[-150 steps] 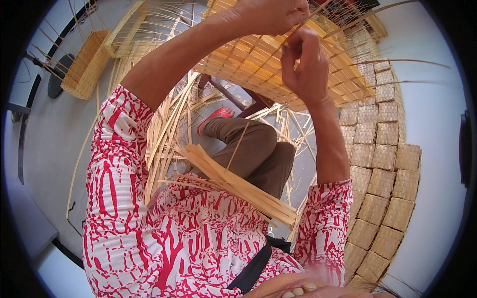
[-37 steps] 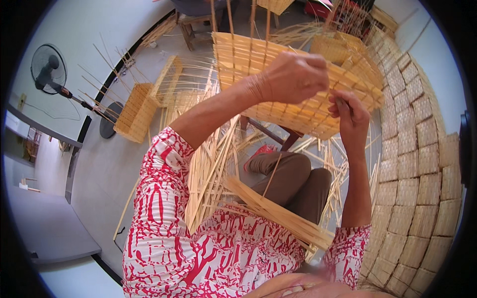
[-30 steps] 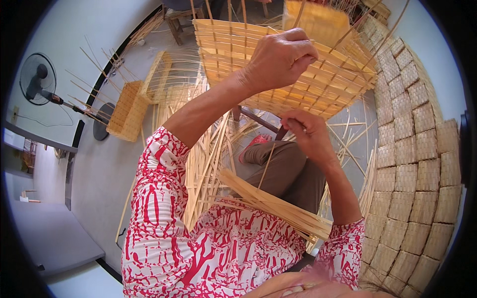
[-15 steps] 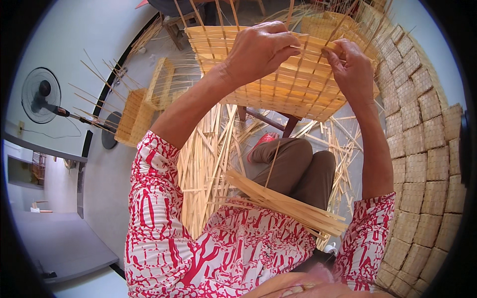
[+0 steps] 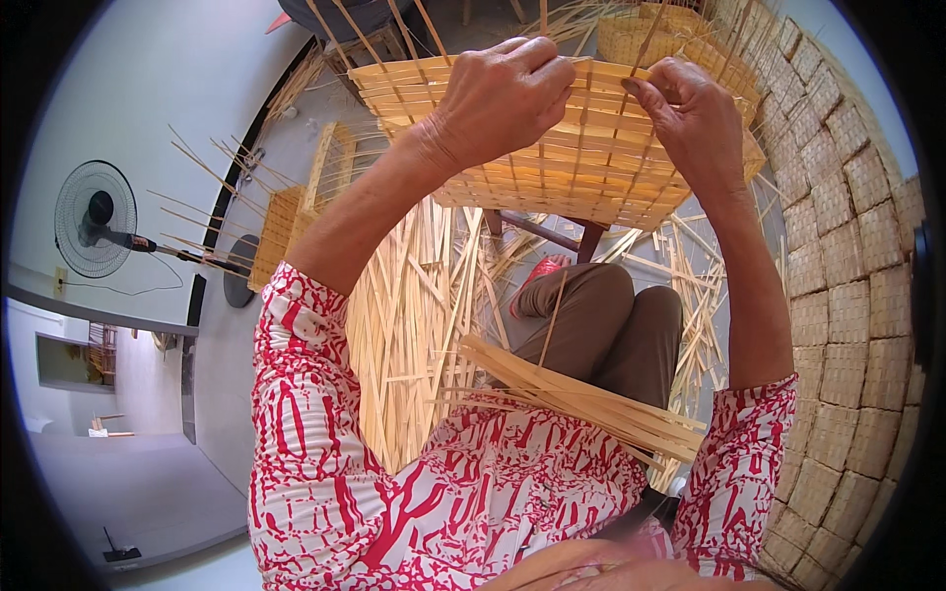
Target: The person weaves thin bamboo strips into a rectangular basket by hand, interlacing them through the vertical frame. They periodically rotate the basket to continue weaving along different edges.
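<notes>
A half-woven box-shaped basket (image 5: 572, 182) of pale bamboo strips rests in front of me, its long upright stakes sticking up past the far rim. My left hand (image 5: 507, 98) curls over the top edge near the middle, its fingers bent against the uppermost strip. Farther right along the same edge, my right hand (image 5: 690, 113) pinches the top strip between thumb and forefinger beside a stake. Some fingertips are hidden behind the weave and the knuckles. Across my lap lies a bundle of loose bamboo strips (image 5: 591, 399).
Many cut strips (image 5: 414, 325) cover the floor left of my legs. Stacked woven baskets (image 5: 828, 295) line the right side. Another staked basket (image 5: 276, 231) stands at left near a black fan (image 5: 96, 219). A yellowish basket (image 5: 680, 34) sits behind. A dark wooden stool (image 5: 552, 231) shows below the work.
Both hands and the basket sit slightly farther left in view, while the background has shifted. My left fingers are more curled in, and my right thumb has moved left along the top edge.
</notes>
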Tool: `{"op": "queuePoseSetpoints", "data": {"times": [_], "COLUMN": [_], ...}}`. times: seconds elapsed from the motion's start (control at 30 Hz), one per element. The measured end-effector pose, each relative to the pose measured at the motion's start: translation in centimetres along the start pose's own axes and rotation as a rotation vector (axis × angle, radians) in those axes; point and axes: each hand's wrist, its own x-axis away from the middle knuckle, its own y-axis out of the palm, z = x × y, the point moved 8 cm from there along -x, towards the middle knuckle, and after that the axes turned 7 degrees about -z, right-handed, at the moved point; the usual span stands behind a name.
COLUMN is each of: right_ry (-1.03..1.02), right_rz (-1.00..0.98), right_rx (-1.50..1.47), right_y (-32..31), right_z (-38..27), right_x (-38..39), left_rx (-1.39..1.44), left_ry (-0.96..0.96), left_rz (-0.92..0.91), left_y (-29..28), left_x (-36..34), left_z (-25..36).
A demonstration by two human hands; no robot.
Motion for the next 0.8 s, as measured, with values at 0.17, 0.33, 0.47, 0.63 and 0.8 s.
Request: {"op": "queuePoseSetpoints", "data": {"times": [0.17,0.33,0.47,0.63,0.8], "right_ry": [-0.041,-0.029,-0.034,-0.032,-0.065], "right_rz": [0.032,0.032,0.035,0.045,0.053], "right_rx": [-0.005,-0.004,0.001,0.002,0.001], "right_y": [-0.1,0.0,-0.2,-0.2,-0.4], "right_z": [-0.3,-0.4,-0.4,-0.6,-1.5], "right_x": [0.1,0.0,0.5,0.6,0.6], "left_rx": [-0.009,-0.031,-0.130,-0.139,-0.039], "left_ry": [0.019,0.032,0.082,0.169,0.109], "left_rz": [-0.023,-0.023,-0.114,-0.119,-0.076], "left_y": [0.3,-0.2,0.4,-0.1,0.3], "left_x": [0.1,0.2,0.1,0.2,0.6], "left_z": [-0.2,-0.3,1.0,1.7,1.0]}}
